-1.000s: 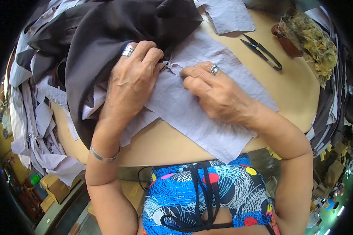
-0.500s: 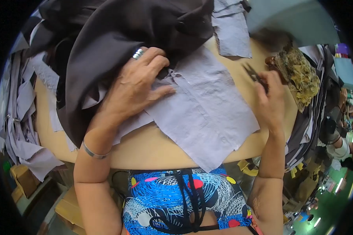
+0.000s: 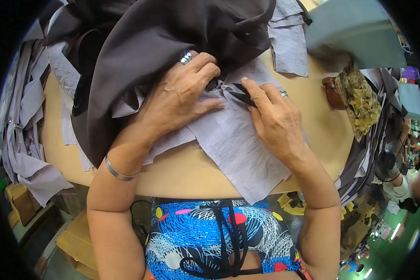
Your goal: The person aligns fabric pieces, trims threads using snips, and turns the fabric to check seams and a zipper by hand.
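Observation:
A dark brown cloth (image 3: 163, 32) lies bunched across the table, with a pale lilac cloth (image 3: 247, 144) joined or tucked under its edge. My left hand (image 3: 182, 91) rests on both, its fingers curled into the dark cloth and its thumb lying over the pale one. Between the fingers of my right hand (image 3: 277, 121) is a pair of black thread snips (image 3: 241, 95). Their tips point left at the gathered spot where the two cloths meet, close to my left fingertips. Whether the blades touch the cloth, I cannot tell.
The tan table (image 3: 191, 175) curves in front of me. A yellowish tangled bundle (image 3: 359, 102) sits at the right beside a brown object (image 3: 332, 93). Pale strips (image 3: 289, 46) lie at the back, more fabric (image 3: 30, 126) hangs left. A person (image 3: 401, 184) is far right.
My right hand has come left with the snips, from over the bare tabletop to the gathered cloth. My left hand keeps its hold; the whole view has shifted slightly.

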The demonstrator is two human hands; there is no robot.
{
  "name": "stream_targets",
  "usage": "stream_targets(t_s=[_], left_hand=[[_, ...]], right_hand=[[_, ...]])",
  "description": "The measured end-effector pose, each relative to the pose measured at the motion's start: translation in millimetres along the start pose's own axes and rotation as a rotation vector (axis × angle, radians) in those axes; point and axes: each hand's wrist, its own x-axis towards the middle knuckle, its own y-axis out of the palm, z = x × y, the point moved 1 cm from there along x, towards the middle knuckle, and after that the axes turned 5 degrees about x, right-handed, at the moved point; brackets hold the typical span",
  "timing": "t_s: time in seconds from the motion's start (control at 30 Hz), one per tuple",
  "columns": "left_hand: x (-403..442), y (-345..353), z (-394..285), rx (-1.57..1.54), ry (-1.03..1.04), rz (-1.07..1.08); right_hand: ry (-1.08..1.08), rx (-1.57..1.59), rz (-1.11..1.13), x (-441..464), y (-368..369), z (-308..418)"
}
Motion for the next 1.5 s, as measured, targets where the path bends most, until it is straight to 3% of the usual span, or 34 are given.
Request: stream_targets(t_s=[0.23, 0.53, 0.63, 0.73, 0.93, 1.0, 1.1, 1.2, 1.27, 1.33, 1.5], left_hand=[[-2.4, 3.2, 1.8, 0.014, 0.017, -0.02], [-1.8, 2.1, 1.6, 0.012, 0.001, -0.007], [-1.7, 2.4, 1.6, 0.017, -0.002, -0.013], [-1.5, 0.6, -0.1, 0.018, -0.021, 0.008], [-1.6, 2.3, -0.1, 0.031, -0.011, 0.001], [-2.2, 2.2, -0.5, 0.034, -0.01, 0.0], [-2.1, 2.4, -0.2, 0.027, -0.015, -0.003], [-0.8, 2.0, 0.9, 0.02, -0.023, -0.007], [1.6, 0.4, 0.9, 0.021, 0.001, -0.02], [2.2, 0.5, 1.2, 0.009, 0.017, -0.043], [3.2, 2.6, 4.2, 0.065, 0.085, -0.082]], right_hand=[[-0.075, -0.224, -0.056, 3.1, 6.1, 8.2], [-0.144, -0.104, -0.126, 3.0, 13.2, 3.4], [-0.269, -0.144, -0.226, 2.5, 19.2, -1.9], [-0.282, -0.182, -0.177, 2.4, 17.1, -0.3], [-0.039, -0.074, -0.134, -10.9, -0.9, -14.1], [0.133, -0.053, -0.129, -15.1, -17.3, -24.5], [0.261, -0.197, -0.063, -30.4, -29.4, -54.6], [0.094, -0.266, -0.189, -26.6, -37.1, -47.0], [0.054, 0.116, -0.158, -29.3, -28.5, -27.1], [-0.138, 0.321, -0.089, -16.4, -13.4, -0.8], [-0.326, 0.149, -0.11, -9.1, 21.9, 2.3]])
